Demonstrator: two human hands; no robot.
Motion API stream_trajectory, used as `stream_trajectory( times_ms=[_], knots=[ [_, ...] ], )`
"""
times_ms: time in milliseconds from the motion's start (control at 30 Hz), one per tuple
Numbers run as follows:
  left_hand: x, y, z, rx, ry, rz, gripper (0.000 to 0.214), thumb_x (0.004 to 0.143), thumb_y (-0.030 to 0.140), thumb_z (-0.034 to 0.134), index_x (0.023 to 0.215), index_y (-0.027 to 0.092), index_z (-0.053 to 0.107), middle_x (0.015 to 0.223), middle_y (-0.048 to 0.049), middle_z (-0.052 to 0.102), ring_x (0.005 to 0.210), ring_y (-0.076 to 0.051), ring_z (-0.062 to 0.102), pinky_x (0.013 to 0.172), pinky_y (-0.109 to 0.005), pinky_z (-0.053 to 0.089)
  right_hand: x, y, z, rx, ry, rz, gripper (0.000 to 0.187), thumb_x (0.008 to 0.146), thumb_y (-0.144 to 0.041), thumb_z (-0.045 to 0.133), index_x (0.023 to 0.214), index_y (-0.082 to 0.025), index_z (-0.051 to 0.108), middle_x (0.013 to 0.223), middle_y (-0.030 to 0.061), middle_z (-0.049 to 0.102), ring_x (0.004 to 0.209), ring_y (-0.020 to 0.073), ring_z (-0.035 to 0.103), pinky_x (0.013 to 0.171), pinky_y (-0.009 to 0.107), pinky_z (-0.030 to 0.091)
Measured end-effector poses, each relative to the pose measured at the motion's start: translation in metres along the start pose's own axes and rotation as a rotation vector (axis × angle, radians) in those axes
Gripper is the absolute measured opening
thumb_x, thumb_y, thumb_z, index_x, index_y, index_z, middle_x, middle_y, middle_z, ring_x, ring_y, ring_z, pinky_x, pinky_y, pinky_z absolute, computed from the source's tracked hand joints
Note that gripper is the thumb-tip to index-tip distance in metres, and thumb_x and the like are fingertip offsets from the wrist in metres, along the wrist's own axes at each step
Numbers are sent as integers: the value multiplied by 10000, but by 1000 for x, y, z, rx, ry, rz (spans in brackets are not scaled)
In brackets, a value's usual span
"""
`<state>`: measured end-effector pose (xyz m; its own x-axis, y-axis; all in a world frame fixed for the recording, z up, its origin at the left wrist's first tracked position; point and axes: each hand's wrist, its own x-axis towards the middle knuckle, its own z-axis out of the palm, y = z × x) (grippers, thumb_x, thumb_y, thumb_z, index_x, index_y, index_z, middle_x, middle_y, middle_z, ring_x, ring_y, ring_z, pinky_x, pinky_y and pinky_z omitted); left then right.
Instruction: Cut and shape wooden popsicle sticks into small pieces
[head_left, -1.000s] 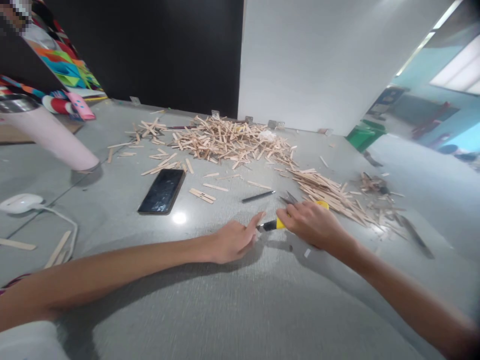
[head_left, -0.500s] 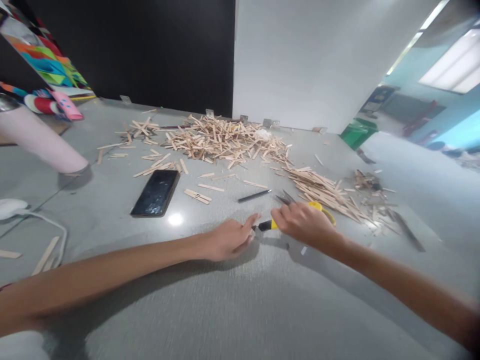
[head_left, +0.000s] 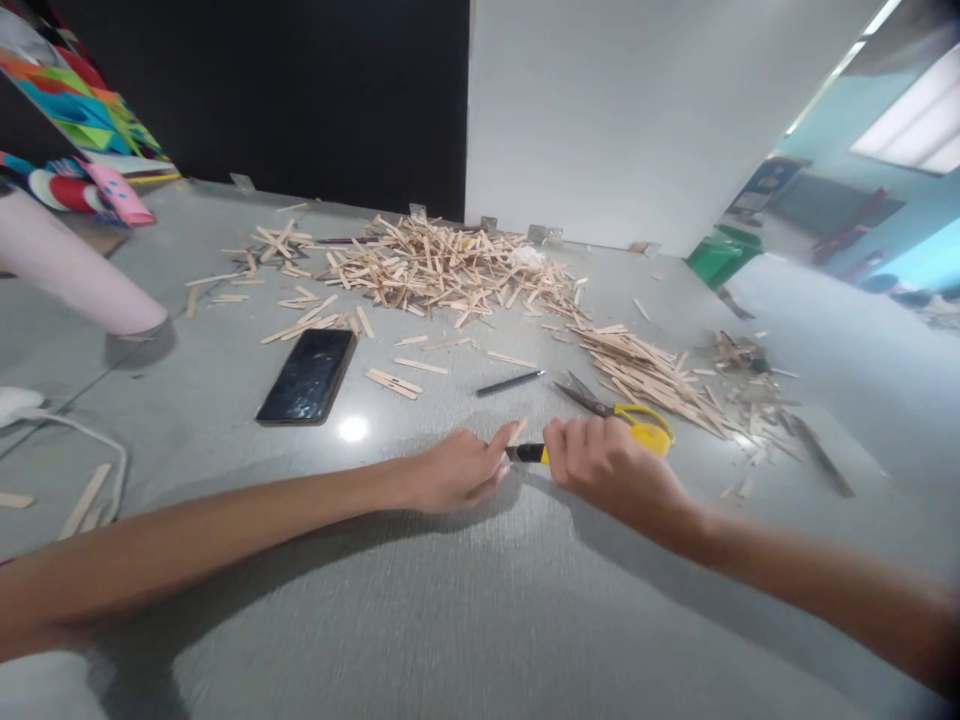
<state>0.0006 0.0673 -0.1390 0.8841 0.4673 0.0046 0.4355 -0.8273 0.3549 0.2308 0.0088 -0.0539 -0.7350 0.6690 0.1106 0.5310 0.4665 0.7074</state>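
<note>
Right hand [head_left: 607,468] clenches a yellow cutter [head_left: 526,453]; left hand [head_left: 459,470], grip unclear, meets its tip; scissors [head_left: 642,426] just beyond.

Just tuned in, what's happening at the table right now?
The right hand grips a yellow-and-black cutter, its tip toward the left hand, which rests on the grey table with one finger at that tip; whatever lies under it is hidden. Yellow-handled scissors lie just beyond the right hand, a pen and a phone farther left, a heap of wooden sticks behind.

Yellow-black cutter [head_left: 527,453], held level (handle mostly hidden)
</note>
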Motion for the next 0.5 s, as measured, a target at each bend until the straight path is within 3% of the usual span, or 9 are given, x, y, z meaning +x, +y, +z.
stream_trajectory(
  times_ms=[100, 300, 400, 500],
  knots=[
    [0, 1, 0, 12, -3, -5, 627, 1106, 252, 319, 1644, 1, 118, 795, -55, 738, 600, -224, 642, 630, -318, 415, -4, -8, -6, -3, -32, 58, 333, 1027, 39, 506, 801, -120, 693, 547, 30, 616, 445, 166, 515, 470, 318, 196],
    [1, 2, -4, 37, -32, 14, 646, 1093, 246, 359, 1655, 37, 118, 824, -47, 747, 642, -208, 667, 644, -295, 419, 7, 15, 7, 93, -66, -71, 358, 940, 68, 495, 758, -186, 672, 584, 30, 664, 473, 187, 554, 484, 335, 256],
    [0, 2, -3, 33, -29, 9, 640, 1097, 246, 343, 1649, 14, 116, 807, -50, 745, 637, -215, 674, 636, -298, 425, 3, -7, -10, 46, -89, 14, 396, 987, 76, 430, 798, -127, 714, 567, 64, 644, 451, 193, 541, 464, 329, 209],
    [-1, 1, -2, 27, -18, 3, 629, 1102, 239, 331, 1645, 12, 109, 820, -57, 754, 647, -217, 684, 643, -301, 435, -1, -21, -21, 66, -155, 132, 466, 1047, 60, 352, 845, -133, 725, 550, 58, 628, 443, 183, 499, 462, 318, 173]
  ],
)
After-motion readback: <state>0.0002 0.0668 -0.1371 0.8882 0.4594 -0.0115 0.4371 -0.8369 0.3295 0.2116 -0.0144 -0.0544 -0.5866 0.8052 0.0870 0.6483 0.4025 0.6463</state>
